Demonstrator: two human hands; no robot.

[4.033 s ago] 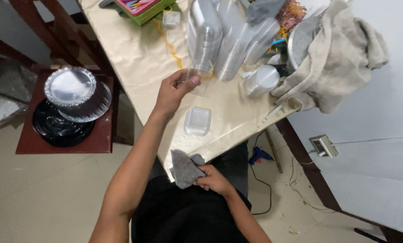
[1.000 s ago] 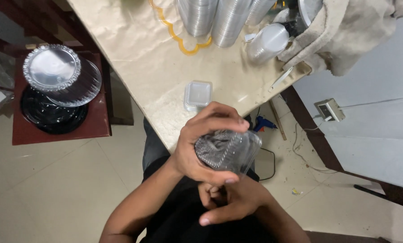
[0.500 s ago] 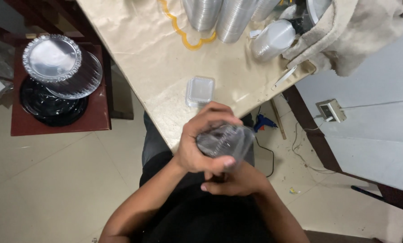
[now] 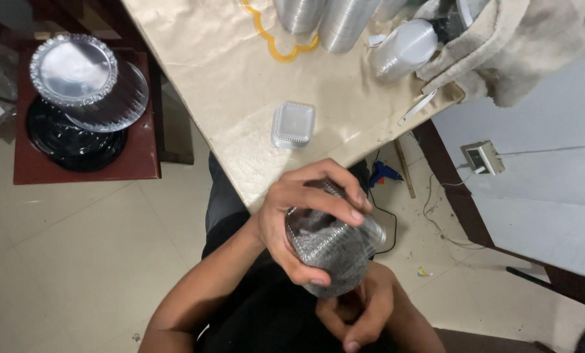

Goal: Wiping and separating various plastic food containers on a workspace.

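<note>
Raised: clear cup (image 4: 335, 245), apparently ribbed.

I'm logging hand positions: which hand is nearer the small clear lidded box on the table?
Left. The left hand grips the clear cup just below the small clear box; the right hand sits lower, under the cup.

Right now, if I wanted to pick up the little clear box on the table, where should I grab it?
Probably from above, pinching two opposite sides. The little clear box lies flat and shut on the table, with bare space all round it, so its low side walls are easiest to reach.
</note>
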